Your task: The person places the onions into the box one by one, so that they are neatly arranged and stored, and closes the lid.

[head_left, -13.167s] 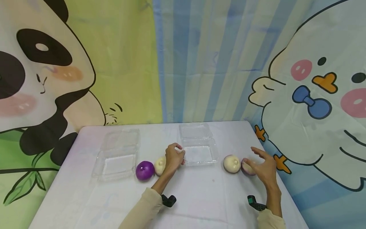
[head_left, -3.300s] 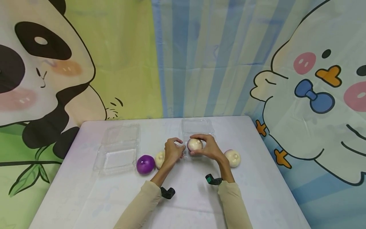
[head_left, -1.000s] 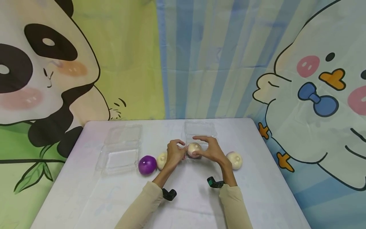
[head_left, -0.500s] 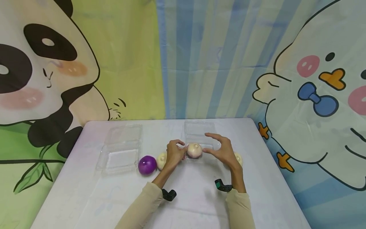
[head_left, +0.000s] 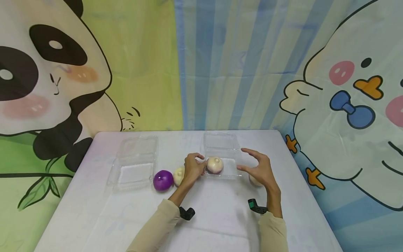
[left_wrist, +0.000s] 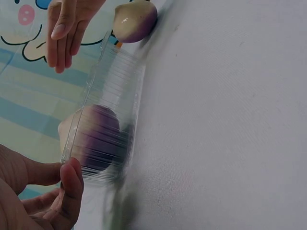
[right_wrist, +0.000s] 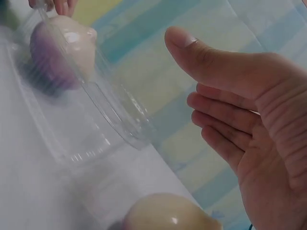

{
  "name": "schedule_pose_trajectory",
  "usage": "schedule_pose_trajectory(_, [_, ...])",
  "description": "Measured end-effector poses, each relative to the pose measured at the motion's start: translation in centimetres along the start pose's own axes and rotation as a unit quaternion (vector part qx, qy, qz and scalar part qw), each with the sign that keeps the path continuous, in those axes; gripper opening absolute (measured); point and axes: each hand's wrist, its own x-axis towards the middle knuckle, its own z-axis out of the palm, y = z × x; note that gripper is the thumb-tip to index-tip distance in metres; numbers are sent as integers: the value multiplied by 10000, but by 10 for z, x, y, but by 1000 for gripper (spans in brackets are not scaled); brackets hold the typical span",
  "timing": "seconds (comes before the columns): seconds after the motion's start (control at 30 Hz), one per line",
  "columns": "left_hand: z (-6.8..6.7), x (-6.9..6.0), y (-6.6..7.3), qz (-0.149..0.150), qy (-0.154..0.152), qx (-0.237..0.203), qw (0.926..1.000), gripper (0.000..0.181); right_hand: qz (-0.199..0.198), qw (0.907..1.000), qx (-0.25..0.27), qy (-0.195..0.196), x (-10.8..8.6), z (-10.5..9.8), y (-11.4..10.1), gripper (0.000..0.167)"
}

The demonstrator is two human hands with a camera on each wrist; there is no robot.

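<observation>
My left hand [head_left: 193,168] pinches the near left rim of a clear plastic clamshell box [head_left: 230,167] between thumb and finger, as the left wrist view shows. Inside the box, at its left end, sits a glossy white-and-purple turnip [head_left: 215,165]. The right hand [head_left: 263,170] is off the box's right side, thumb and fingers spread apart, holding nothing. Partly hidden behind that hand is another turnip [head_left: 253,181] on the table; the right wrist view has this turnip [right_wrist: 165,213] at its lower edge.
Left of my left hand lie a purple ball-like bulb [head_left: 163,180] and a pale turnip [head_left: 178,176], the latter partly covered by the hand. A second clear clamshell box [head_left: 135,172] stands opened at the left of the white table [head_left: 214,217]. A cartoon-printed curtain hangs behind.
My right hand has let go of the turnip, leaving it in the box, and has moved right. Earlier it carried that turnip over from the right side. The left hand keeps its hold.
</observation>
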Motion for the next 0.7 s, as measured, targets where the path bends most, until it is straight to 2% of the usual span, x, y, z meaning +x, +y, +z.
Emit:
schedule_pose_trajectory(0.23, [0,-1,-1,87,-22,-15,10000,23,443,9989,-120,76,-8,-14,12,74])
schedule_pose_trajectory(0.57, [-3,0,-1,54,11,-1,10000,23,699,9972,-104,229,-20,-21,25,76])
schedule_pose_trajectory(0.7, [-2,0,-3,55,-49,-2,10000,23,850,9962,-141,116,-28,-27,35,80])
